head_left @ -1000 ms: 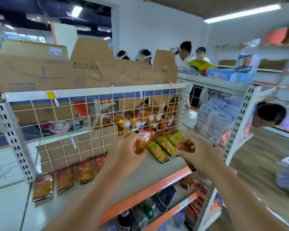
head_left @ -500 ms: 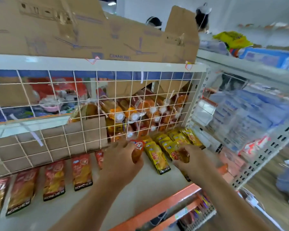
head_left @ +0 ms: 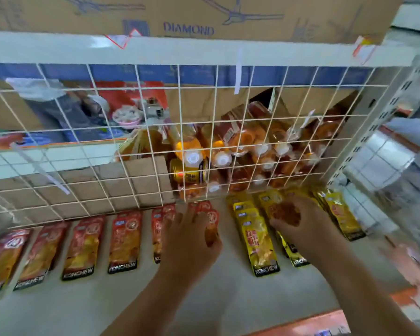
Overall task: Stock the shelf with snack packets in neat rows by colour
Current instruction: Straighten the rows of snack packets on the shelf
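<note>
on the pale shelf (head_left: 204,299), left hand (head_left: 189,238) pinches a red packet (head_left: 210,218), right hand (head_left: 303,224) a yellow packet (head_left: 283,212) (light, floppy, likely slippery: hold edges).

back: white wire grid (head_left: 141,129) | top: brown cardboard box (head_left: 187,10), word DIAMOND | behind grid: orange bottles (head_left: 240,146) | right: white post (head_left: 383,110) with holes

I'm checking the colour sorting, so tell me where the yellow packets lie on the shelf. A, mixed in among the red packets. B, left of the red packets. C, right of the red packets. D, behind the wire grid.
C: the yellow packets lie in rows at the right end of the shelf, and the red packets form a row to their left.
</note>
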A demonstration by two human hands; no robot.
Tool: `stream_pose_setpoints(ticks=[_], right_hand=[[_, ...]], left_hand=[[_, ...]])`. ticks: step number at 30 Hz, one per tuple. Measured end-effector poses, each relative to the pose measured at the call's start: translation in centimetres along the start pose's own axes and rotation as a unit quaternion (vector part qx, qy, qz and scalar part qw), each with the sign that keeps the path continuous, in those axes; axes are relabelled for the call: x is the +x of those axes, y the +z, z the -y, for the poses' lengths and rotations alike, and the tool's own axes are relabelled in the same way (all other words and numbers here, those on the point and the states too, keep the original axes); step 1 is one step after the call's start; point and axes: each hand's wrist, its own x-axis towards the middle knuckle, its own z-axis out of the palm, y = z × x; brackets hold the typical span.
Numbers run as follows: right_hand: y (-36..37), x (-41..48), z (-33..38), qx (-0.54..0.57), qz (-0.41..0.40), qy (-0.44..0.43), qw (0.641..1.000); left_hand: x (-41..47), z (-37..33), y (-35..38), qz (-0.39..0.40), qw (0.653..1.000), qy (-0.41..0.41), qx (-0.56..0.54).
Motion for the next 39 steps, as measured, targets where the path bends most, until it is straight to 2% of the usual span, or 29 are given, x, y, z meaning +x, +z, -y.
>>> stream_pose_setpoints(ticks=[2,8,12,27,39], right_hand=[[-0.1,1.3,-1.3,0.017,0.006,-0.023,1.000],[-0.3,4.1,-4.7,0.030,0.090,-0.070,0.993],[-0.3,4.6,-5.6,0.030,0.121,-0.083,0.989],[0.5,4.7,-6.3,0.005,0.138,-0.115,0.984],[1.0,4.1,-6.9,0.025,0.106,-0.120,0.987]], left_hand=[[-0.1,-0.6,1.0,0.007,0.999,-0.030,0.019],[0.6,-2.5,2.7,0.015,0.988,-0.123,0.093],[1.0,-3.3,3.4,0.008,0.982,-0.156,0.102],[1.5,-3.1,5.1,-0.022,0.980,-0.160,0.115],[1.4,-2.7,5.2,-0.035,0.984,-0.139,0.107]])
